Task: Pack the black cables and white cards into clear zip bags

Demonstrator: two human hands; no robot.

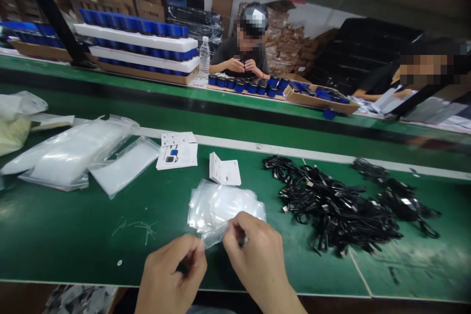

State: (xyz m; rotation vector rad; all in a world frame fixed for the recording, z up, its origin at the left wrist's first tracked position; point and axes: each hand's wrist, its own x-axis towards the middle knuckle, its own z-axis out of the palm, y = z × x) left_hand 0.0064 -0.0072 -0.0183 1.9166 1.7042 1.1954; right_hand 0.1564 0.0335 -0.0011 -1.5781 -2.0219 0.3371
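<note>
My left hand [174, 270] and my right hand [253, 255] are close together at the near edge of the green bench top [84, 240]. Both pinch the corner of a transparent plastic bag [213, 233]. The bag's upper part lies over a loose stack of similar bags [224, 206], so I cannot tell how many there are. To the right of my right hand lies a tangled heap of black cables [331, 206]. Two printed paper leaflets [177, 151] and a folded white card [224, 169] lie beyond the bags.
Filled plastic bags [73, 154] lie at the left of the bench. Beyond it runs a green conveyor belt [184, 110]. Across the belt, a seated co-worker [245, 54] handles something small beside blue-capped containers [243, 86], white foam trays [136, 44], and cardboard boxes.
</note>
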